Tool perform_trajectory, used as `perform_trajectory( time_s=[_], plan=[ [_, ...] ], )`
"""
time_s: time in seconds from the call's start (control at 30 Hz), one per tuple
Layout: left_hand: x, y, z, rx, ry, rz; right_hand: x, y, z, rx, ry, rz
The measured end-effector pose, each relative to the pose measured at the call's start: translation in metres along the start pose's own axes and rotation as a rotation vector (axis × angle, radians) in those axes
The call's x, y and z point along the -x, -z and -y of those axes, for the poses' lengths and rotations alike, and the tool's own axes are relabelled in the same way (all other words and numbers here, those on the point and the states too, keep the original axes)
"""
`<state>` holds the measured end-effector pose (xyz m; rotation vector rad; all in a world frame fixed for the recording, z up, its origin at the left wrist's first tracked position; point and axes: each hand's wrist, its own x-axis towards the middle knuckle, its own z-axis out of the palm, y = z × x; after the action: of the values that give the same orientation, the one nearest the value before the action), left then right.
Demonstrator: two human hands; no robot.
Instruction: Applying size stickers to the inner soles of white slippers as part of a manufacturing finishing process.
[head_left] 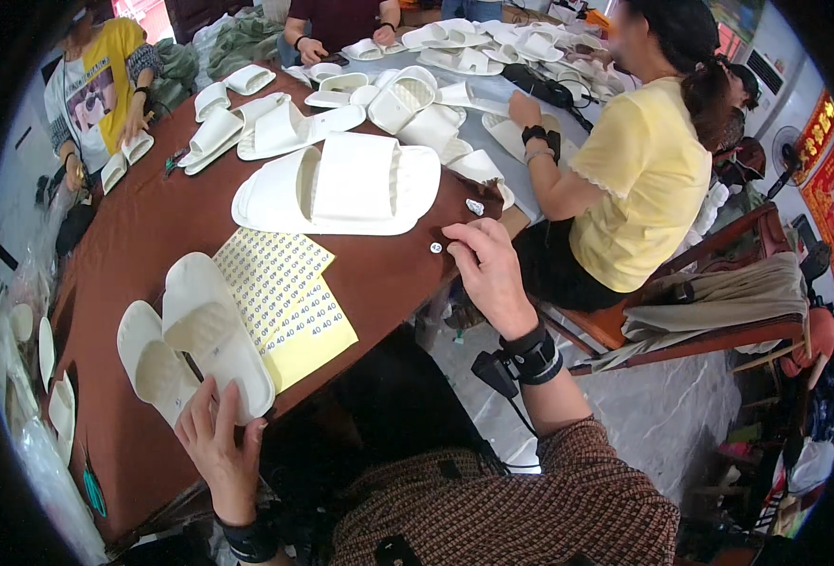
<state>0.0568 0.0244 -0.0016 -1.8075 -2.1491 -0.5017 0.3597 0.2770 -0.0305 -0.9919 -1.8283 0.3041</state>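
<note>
— Though partly covered by the white slippers (200,340), still readable as a yellow sticker sheet (290,307) on the counter (153,226).
— Left hand (217,443): fingers spread, gripping the slippers' heels. Right hand (492,274): fingers curled together beside a small round sticker (436,247).

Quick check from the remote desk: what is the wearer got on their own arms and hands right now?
Both hands are bare, no gloves. The right hand has a black strap with a small black device at the wrist, and a black cable hanging from it. The left hand wears a similar black wristband. A brown checked sleeve covers the right upper arm.
</note>
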Motion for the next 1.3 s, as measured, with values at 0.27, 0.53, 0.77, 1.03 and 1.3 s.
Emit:
perform_trajectory(
  time_s=[0.27, 0.53, 0.77, 1.03, 1.3],
  plan=[
    [-0.001, 0.000, 0.001, 0.003, -0.001, 0.008, -0.005, -0.001, 0.001, 0.052, 0.110, 0.092],
    [-0.002, 0.000, 0.002, 0.001, -0.024, 0.003, -0.008, -0.003, 0.001, 0.094, 0.127, 0.144],
    [-0.002, -0.001, 0.001, -0.017, -0.009, 0.009, -0.005, -0.005, -0.001, 0.060, 0.110, 0.108],
    [-0.002, -0.001, 0.002, -0.027, -0.011, 0.010, -0.010, 0.009, -0.024, -0.240, -0.154, -0.081],
    [-0.002, -0.002, 0.002, -0.032, -0.016, 0.007, -0.043, 0.028, -0.059, -0.092, -0.225, 0.046]
  ],
)
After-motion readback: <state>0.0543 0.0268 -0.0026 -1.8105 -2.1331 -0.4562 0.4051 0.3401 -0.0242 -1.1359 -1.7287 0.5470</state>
